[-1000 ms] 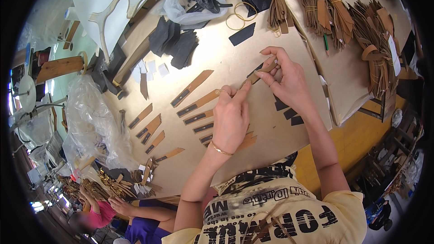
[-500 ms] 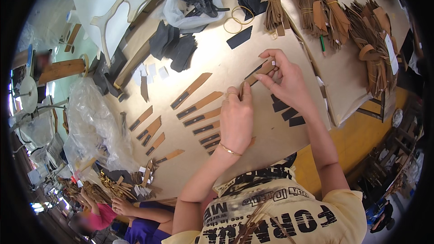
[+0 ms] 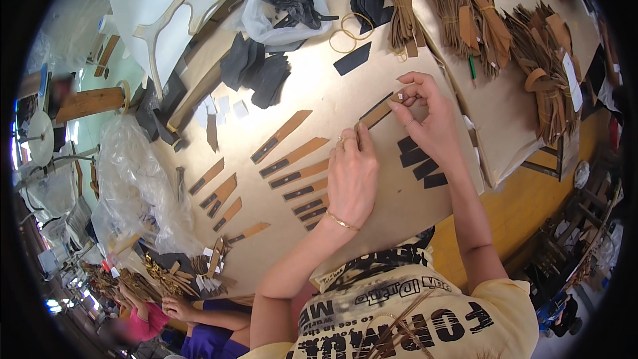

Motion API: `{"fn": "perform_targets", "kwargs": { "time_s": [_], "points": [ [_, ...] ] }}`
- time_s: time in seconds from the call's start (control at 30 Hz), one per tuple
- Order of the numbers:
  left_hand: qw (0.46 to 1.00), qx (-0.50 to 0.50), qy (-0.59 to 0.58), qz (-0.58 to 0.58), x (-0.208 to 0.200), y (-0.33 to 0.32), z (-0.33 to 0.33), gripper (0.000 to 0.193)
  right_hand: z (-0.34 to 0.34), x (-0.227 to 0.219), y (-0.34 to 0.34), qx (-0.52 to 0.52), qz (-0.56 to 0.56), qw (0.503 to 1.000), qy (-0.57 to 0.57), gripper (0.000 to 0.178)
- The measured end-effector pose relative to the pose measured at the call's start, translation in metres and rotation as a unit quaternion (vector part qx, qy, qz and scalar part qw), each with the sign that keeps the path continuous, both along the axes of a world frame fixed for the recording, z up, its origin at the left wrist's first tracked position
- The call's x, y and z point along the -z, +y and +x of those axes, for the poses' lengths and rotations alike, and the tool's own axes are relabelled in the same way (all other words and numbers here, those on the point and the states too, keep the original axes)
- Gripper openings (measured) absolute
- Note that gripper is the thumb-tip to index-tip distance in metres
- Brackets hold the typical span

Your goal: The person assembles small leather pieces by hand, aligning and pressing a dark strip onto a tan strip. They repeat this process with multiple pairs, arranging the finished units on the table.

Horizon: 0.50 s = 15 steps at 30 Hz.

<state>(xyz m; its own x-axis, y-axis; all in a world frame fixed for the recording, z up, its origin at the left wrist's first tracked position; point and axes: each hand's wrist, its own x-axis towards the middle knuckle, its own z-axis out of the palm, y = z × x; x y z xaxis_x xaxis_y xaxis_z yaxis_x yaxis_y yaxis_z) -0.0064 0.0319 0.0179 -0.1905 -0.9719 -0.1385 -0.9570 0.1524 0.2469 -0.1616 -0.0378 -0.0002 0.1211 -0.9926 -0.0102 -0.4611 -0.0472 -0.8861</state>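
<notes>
At the near left corner of the tabletop (image 3: pixel 392 218), a co-worker's hand (image 3: pixel 175 308) is near a heap of brown cut pieces. The person's left forearm, with a bracelet (image 3: pixel 343 221) at the wrist, crosses the near edge. Left of that forearm, patched strips (image 3: pixel 292 138) lie slanted in a row, brown, each with a black patch at its left end; small strips (image 3: pixel 224 191) of the same kind lie nearer the left edge. By the right edge, under the right forearm, four black pieces (image 3: pixel 426 169) form a short slanting row.

The left hand (image 3: pixel 352 176), back upward, draws its fingertips together on the near end of a strip (image 3: pixel 378 116); its grip beneath is hidden. The right hand (image 3: pixel 425 116) pinches the far end between thumb and fingers. The strip, brown with a black edging along one side, slants between them towards the right edge.

Farther on lie a lone black piece (image 3: pixel 352 60), two rubber bands (image 3: pixel 355 38) and, to the left, black stacks (image 3: pixel 269 81) and white squares (image 3: pixel 224 106). By the far edge stand an open plastic bag (image 3: pixel 255 23) of black scraps and another black pile (image 3: pixel 367 0). Beyond the right edge lie tied bundles (image 3: pixel 458 16) and a green pencil (image 3: pixel 472 70).
</notes>
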Motion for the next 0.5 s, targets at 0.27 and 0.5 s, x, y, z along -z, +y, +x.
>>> {"fn": "perform_targets", "kwargs": {
  "time_s": [0.27,0.5],
  "points": [
    [1.000,-0.012,0.013,0.018,0.000,-0.001,0.000,0.045,0.000,0.009,0.002,0.012,-0.007,1.000,-0.004,0.036],
    [1.000,-0.010,0.013,-0.001,0.000,-0.001,0.001,0.044,0.001,0.013,0.005,0.022,-0.022,0.999,0.007,0.038]
  ]
}}
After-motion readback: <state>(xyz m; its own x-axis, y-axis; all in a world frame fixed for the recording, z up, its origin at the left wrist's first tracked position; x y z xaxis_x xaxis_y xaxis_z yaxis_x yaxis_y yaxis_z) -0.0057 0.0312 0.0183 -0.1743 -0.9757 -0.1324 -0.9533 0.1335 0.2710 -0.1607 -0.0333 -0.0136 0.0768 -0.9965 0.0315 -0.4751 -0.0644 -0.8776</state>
